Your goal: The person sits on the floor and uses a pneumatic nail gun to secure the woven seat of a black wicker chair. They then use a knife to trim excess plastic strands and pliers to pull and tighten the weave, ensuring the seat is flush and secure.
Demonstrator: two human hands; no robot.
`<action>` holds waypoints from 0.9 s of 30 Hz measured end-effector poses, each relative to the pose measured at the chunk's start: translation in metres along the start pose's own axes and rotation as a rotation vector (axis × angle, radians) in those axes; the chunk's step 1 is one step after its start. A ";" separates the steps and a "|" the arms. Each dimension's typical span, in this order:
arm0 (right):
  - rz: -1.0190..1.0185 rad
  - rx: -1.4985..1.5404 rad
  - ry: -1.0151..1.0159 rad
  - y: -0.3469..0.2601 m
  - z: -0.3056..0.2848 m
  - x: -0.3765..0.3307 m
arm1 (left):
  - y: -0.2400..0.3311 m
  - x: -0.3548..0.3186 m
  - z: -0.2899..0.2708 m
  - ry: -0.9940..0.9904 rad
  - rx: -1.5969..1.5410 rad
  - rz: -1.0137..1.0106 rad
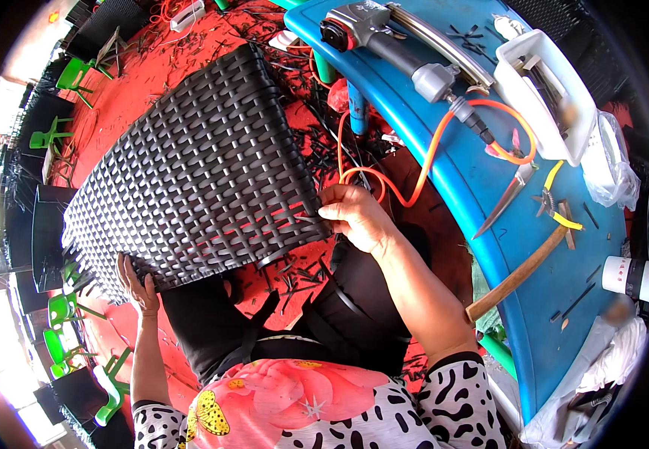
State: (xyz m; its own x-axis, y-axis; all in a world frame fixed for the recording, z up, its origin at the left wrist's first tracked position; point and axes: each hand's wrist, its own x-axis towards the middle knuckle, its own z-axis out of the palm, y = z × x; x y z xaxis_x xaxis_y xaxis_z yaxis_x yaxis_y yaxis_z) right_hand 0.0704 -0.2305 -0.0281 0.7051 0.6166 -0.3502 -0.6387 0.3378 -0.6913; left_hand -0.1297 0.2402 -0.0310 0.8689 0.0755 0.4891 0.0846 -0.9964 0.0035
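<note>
A large black woven rattan panel (pixel 197 165), made of flat plastic strips, leans across in front of me with its near edge over my knees. My left hand (pixel 139 288) grips the lower left edge, thumb toward me and fingers against the weave. At the lower right corner, my right hand (pixel 358 217) pinches the end of a dark strip (pixel 308 218) with thumb and bent forefinger. Red floor shows through wider gaps in the weave near that corner. The tips of some right-hand fingers are hidden.
On the blue table (pixel 444 187) to my right lie an air stapler (pixel 403 52) with an orange hose (pixel 433 168), a white bin (pixel 545 90), scissors (pixel 505 198), yellow-handled pliers (pixel 552 198) and a hammer (pixel 522 277). Strip scraps litter the red floor (pixel 133 90); green chairs (pixel 74 75) stand left.
</note>
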 end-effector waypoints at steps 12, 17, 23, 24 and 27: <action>0.123 0.007 0.017 0.002 0.005 -0.006 | -0.005 -0.002 0.001 -0.020 -0.001 -0.003; 0.079 -0.081 -0.065 0.012 -0.008 0.004 | -0.007 -0.003 0.004 -0.017 -0.005 -0.021; 0.055 0.561 -0.019 0.029 0.014 0.002 | 0.001 -0.002 0.000 -0.028 -0.009 -0.048; 0.080 0.642 -0.061 0.028 0.014 0.002 | -0.003 -0.004 0.002 -0.019 -0.014 -0.065; 0.032 0.480 -0.089 0.027 0.008 0.007 | -0.007 -0.005 0.006 -0.042 -0.003 -0.098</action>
State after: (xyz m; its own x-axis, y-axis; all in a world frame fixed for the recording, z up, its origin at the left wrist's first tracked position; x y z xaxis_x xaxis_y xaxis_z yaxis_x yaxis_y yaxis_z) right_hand 0.0553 -0.2116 -0.0441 0.6672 0.6834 -0.2962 -0.7442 0.5947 -0.3042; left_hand -0.1317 0.2472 -0.0386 0.8763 0.1741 0.4492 0.1687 -0.9843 0.0524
